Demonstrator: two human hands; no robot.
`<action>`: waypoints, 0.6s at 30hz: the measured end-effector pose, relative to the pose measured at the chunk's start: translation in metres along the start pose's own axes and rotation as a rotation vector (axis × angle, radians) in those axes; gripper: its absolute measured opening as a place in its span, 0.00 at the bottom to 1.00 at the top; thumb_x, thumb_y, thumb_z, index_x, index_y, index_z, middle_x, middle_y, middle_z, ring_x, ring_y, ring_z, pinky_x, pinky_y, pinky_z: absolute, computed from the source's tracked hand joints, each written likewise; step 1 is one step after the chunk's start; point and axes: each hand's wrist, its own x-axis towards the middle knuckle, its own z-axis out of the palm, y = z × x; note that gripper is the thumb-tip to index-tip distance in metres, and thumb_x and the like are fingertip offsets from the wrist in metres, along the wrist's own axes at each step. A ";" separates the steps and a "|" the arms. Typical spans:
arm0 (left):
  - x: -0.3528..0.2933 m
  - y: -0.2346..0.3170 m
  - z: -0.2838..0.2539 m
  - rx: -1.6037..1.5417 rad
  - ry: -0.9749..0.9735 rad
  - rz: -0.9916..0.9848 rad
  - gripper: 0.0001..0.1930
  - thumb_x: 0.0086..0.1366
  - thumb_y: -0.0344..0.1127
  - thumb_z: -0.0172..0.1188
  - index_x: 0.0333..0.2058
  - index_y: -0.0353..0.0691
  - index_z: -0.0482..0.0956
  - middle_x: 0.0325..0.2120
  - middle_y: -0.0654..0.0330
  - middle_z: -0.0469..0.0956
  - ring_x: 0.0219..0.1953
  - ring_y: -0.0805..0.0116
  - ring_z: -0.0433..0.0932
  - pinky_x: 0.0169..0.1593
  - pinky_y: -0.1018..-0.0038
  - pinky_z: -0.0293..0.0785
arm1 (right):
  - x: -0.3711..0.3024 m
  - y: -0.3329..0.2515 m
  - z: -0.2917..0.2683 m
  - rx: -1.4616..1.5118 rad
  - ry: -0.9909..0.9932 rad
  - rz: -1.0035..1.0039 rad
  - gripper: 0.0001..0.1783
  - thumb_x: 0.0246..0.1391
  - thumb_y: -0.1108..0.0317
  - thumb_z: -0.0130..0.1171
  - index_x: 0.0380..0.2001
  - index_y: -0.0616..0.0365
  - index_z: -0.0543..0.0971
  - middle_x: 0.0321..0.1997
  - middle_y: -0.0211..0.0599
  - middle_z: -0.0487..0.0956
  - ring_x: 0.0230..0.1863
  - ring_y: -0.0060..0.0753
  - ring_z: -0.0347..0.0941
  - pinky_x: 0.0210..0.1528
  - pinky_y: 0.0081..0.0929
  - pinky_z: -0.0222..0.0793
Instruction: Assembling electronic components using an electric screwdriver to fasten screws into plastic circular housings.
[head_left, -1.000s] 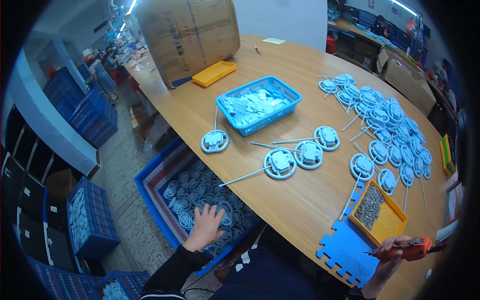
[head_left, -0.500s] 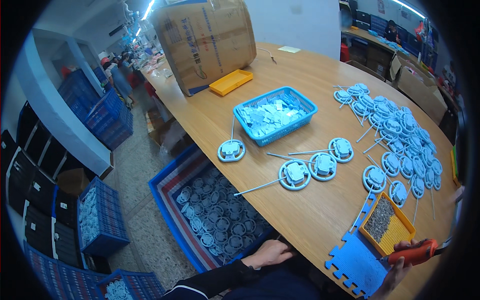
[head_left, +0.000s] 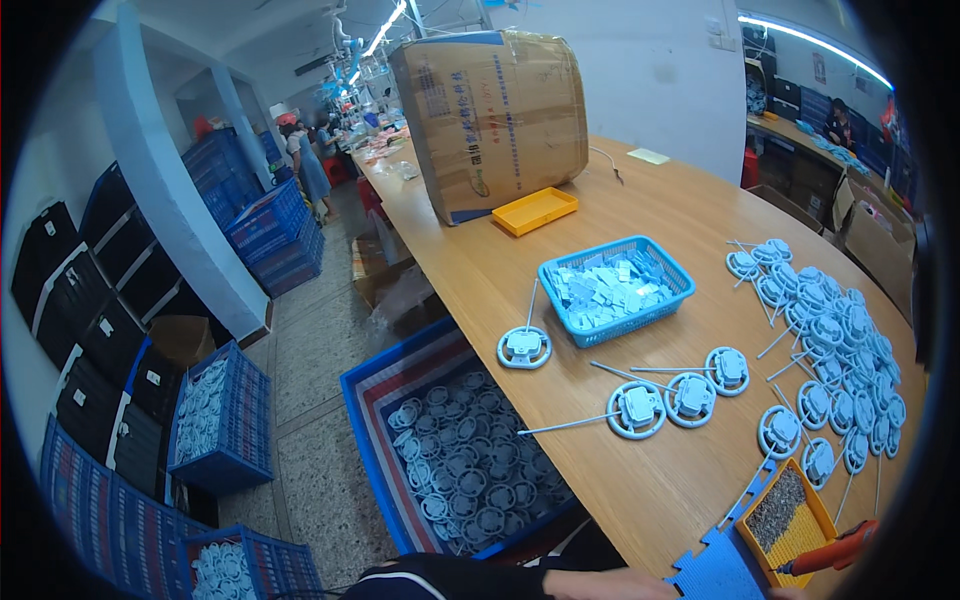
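Note:
A red-orange electric screwdriver (head_left: 838, 550) lies across the near corner of a yellow tray of small screws (head_left: 775, 507), its tip pointing left. Only a sliver of my right hand (head_left: 788, 593) shows at the lower edge, closed on the tool. My left hand (head_left: 612, 584) reaches in at the bottom beside the table edge, its fingers cut off by the frame. Just right of it is a blue foam mat (head_left: 715, 572). Several light-blue plastic rings with a central housing and thin rod stand apart on the table, the nearest ring piece (head_left: 637, 408) left of the tray.
A light-blue basket (head_left: 617, 290) holds flat pale pieces. Similar ring pieces heap up at right (head_left: 835, 335). Behind stand a yellow tray (head_left: 535, 212) and a large cardboard box (head_left: 495, 125). Below the table's left edge, a blue crate (head_left: 365, 430) is full of ring pieces.
The view has tilted up and left, so the scene sits lower and further right. My left hand has moved right, to the table edge. The screwdriver's tip has come over the screw tray's near corner.

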 end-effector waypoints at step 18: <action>0.080 -0.156 0.076 -0.683 -1.166 0.085 0.07 0.58 0.36 0.60 0.35 0.43 0.80 0.31 0.55 0.81 0.35 0.60 0.79 0.39 0.66 0.75 | 0.036 -0.048 0.098 0.388 -1.003 0.820 0.41 0.42 0.48 0.64 0.55 0.66 0.69 0.50 0.52 0.75 0.54 0.45 0.70 0.56 0.37 0.64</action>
